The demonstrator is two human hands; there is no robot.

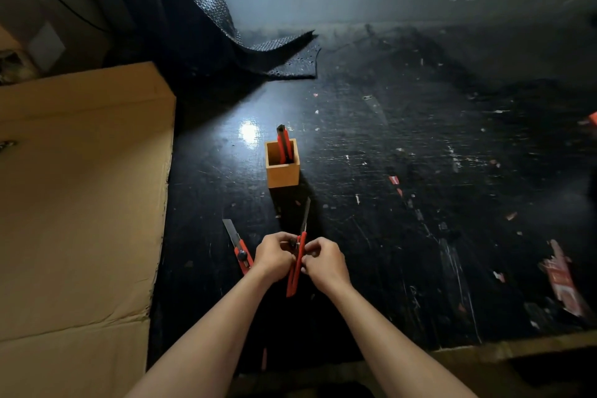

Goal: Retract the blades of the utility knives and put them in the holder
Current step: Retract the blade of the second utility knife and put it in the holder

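Both my hands grip one red utility knife (294, 275) above the dark table, my left hand (274, 255) on its left side and my right hand (324, 260) on its right. Its blade (306, 215) sticks out, pointing away from me toward the holder. A second red utility knife (240, 252) lies flat just left of my left hand with its blade extended. The square wooden holder (282, 171) stands further back, with a third red and black knife (284, 144) upright in it.
A large cardboard box (80, 203) fills the left side beside the table. A sheet of bubble wrap (258, 52) drapes onto the far table. Scraps of paper and a red label (562, 281) lie at the right. The table's front edge (517, 347) runs close to me.
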